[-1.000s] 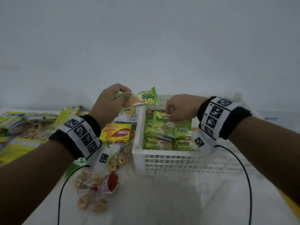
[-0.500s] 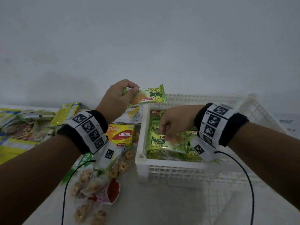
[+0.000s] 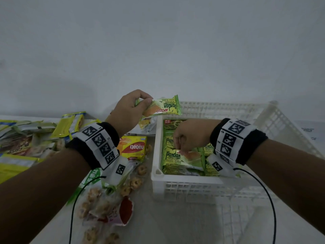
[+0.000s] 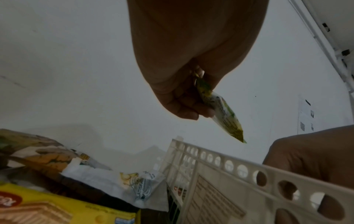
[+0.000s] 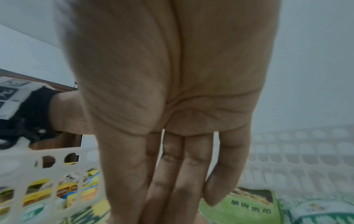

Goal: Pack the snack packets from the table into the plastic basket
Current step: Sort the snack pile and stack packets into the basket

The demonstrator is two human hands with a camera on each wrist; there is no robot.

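Note:
My left hand (image 3: 146, 102) pinches one end of a green Pandan cake packet (image 3: 163, 109) and holds it in the air over the far left corner of the white plastic basket (image 3: 184, 182). The left wrist view shows that packet (image 4: 224, 115) hanging from my left hand (image 4: 195, 109) above the basket rim (image 4: 239, 168). Inside the basket, my right hand (image 3: 178, 147) points its fingers down and pinches the far edge of another Pandan packet (image 3: 177, 159) lying on a stack of the same packets. In the right wrist view the fingers (image 5: 191, 166) run straight down and their tips are cut off.
A yellow nabati wafer box (image 3: 132, 147) lies just left of the basket, with a white packet (image 3: 146, 126) behind it. Clear bags of ring snacks (image 3: 105, 205) lie under my left forearm. Several yellow and green packets (image 3: 26, 138) are piled at far left. The basket's right half shows bare floor.
My right hand has brought its Pandan packet down and toward me, and the packet now lies flat on the stack. My left hand has lifted its packet slightly toward the basket.

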